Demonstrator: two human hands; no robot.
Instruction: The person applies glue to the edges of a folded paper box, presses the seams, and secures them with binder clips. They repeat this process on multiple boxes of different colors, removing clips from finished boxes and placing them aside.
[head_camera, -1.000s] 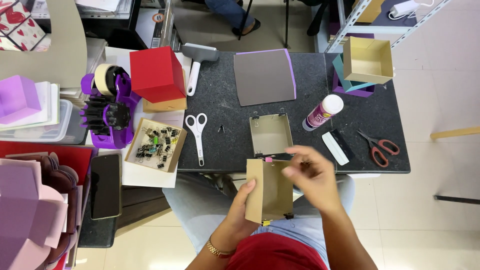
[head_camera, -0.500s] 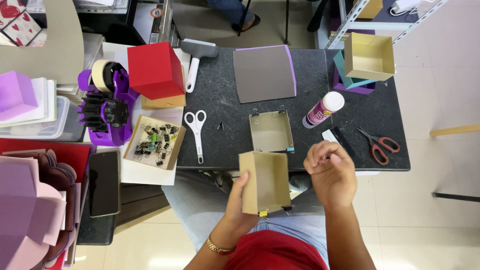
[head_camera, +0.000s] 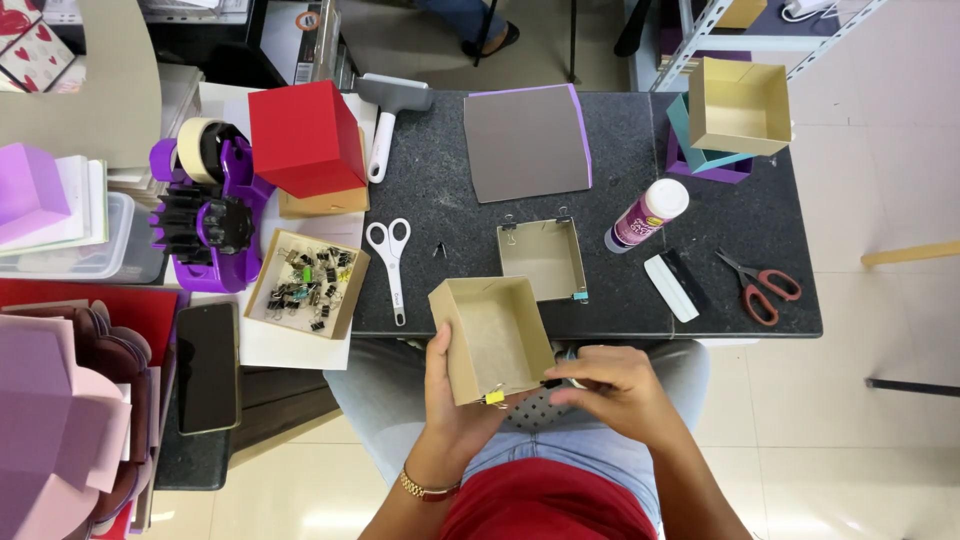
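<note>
Dark speckled worktop (head_camera: 600, 300) spreads ahead of you, but you hold your work off it, over your lap. Your left hand (head_camera: 455, 400) cups the open kraft cardboard box (head_camera: 493, 338) from below, grip closed around its near wall so the open side faces up. Your right hand (head_camera: 620, 390) pinches closed at the box's near corner, apparently on a small black binder clip (head_camera: 551, 383), though it is too small to be sure. A yellow clip (head_camera: 494, 398) already sits on that edge. Nearby lie white scissors (head_camera: 389, 262), a tray of clips (head_camera: 306, 283) and a glue bottle (head_camera: 646, 214).
</note>
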